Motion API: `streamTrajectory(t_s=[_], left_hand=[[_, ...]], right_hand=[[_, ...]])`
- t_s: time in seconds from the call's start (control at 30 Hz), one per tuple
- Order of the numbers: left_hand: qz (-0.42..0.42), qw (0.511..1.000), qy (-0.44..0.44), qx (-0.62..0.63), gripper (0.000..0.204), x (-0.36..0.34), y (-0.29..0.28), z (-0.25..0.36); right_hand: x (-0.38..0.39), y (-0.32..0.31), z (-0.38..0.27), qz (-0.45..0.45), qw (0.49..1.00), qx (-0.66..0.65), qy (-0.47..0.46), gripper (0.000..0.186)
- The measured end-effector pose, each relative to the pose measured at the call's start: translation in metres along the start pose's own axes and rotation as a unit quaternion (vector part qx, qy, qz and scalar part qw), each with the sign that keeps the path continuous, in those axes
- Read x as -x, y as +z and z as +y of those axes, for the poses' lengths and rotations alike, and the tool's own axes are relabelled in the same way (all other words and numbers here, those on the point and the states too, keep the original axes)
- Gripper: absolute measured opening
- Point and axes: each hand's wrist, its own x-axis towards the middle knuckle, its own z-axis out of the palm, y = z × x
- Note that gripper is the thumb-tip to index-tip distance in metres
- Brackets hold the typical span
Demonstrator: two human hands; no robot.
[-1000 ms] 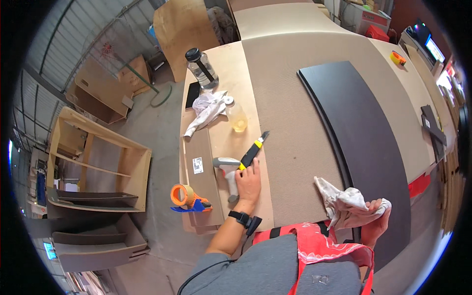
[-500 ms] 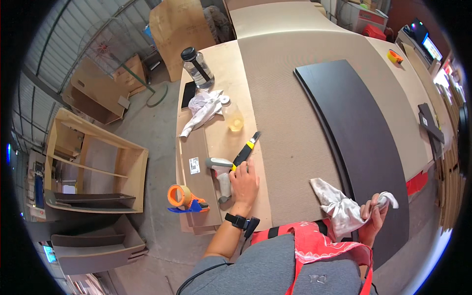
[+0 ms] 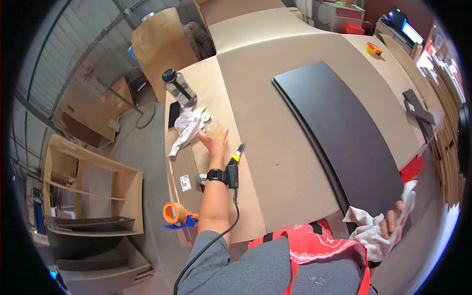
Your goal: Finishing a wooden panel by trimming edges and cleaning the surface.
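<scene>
I have my left hand stretched out over the left strip of the counter, fingers curled around a small clear bottle with a pale cap and yellowish liquid inside. The bottle sits near the counter's left edge, touching a crumpled white rag that lies just to its left. Beyond them, toward the far left corner, a larger clear bottle with a black cap stands tilted in the view, and a flat black rectangle lies beside the rag at the edge. A black-and-yellow utility knife lies just beside my wrist. Near it a small white square label with dark print is stuck to the board, close to the left edge. An orange tape roll on a blue dispenser sits at the near left corner.

My right hand is closed on a bunched white cloth at the near end of a long dark panel that runs along the counter's right half. A small yellow tape measure rests near the far right corner. Red box-like packages stand beyond the far edge.
</scene>
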Motion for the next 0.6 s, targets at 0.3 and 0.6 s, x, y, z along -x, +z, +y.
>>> streamTrajectory(t_s=[0.3,0.6], left_hand=[[-0.115,0.981,0.112,0.113,0.053,0.058,-0.012,0.098],[-0.405,0.768,0.481,-0.119,0.059,0.196,-0.029,0.166]], right_hand=[[-0.001,-0.031,0.075,0.238,0.962,-0.023,0.131,0.05],[-0.008,-0.021,0.116,0.247,0.933,0.059,0.257,0.044]])
